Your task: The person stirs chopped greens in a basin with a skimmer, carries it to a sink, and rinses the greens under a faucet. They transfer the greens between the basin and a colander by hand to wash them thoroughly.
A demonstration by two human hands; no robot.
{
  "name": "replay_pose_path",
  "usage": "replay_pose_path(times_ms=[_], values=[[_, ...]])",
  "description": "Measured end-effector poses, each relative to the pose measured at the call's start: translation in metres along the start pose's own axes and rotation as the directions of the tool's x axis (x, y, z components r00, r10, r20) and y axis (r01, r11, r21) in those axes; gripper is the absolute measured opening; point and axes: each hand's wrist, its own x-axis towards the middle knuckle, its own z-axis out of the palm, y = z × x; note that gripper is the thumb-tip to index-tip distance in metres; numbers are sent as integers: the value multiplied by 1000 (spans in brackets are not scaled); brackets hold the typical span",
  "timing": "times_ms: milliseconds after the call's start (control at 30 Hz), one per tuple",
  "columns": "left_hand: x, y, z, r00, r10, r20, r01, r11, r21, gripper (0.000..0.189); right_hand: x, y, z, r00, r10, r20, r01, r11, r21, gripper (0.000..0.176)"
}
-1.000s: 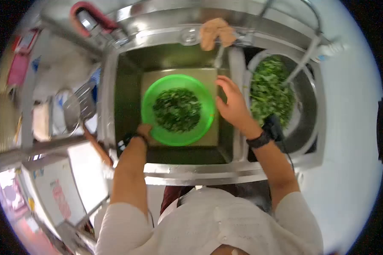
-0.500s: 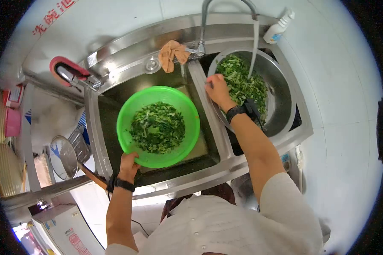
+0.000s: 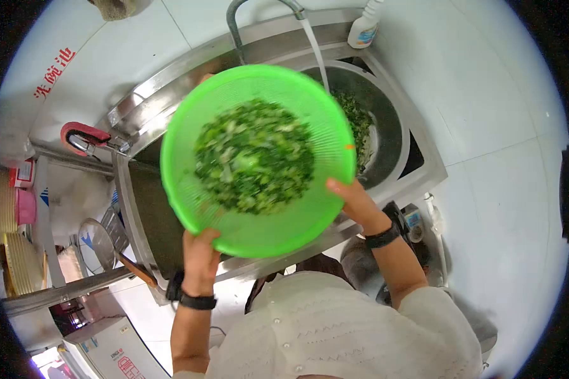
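Pale tiled walls (image 3: 474, 107) wrap round a steel double sink (image 3: 164, 215), and a person in a light short-sleeved top stands against its front edge. Both hands are curled closed on a wide green basket (image 3: 262, 239): the left hand (image 3: 199, 262) grips the near-left rim, the right hand (image 3: 359, 205) the right side, thumb over the edge. Gripping well apart seems sensible, I'd say — it would steady a broad, floppy rim and keep the chopped greens (image 3: 256, 158) gathered in the middle rather than sliding to one side.

That basket hangs above the sink, over the left basin and the divider, overlapping a large metal bowl (image 3: 389, 158) in the right one. More greens (image 3: 360, 126) lie in the bowl, under water (image 3: 314, 50) running from a curved tap (image 3: 234, 28); the spout reaches over that side, probably so the stream lands inside. Behind stands a spray bottle (image 3: 363, 31), upright by the wall.

Most of the right hand's fingers are out of sight under the basket — their exact hold I cannot tell. Its bulk also hides much of the left basin and part of the bowl, and only a scrap of something orange (image 3: 205, 78) peeks past the far rim.
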Motion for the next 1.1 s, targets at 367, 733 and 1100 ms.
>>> replay_pose_path(times_ms=[367,733,1100], values=[[31,-78,100,933,-167,318,136,984,115,41,-78,-26,-125,734,28,-679,-20,1000,19,57],[5,-115,-90,944,249,-214,-159,917,366,18,-63,-46,-115,532,-751,-391,-51,432,-900,66],[-21,-112,-114,939,167,-300,-127,981,147,15,-53,-25,-107,651,-714,-259,-211,158,-965,68]])
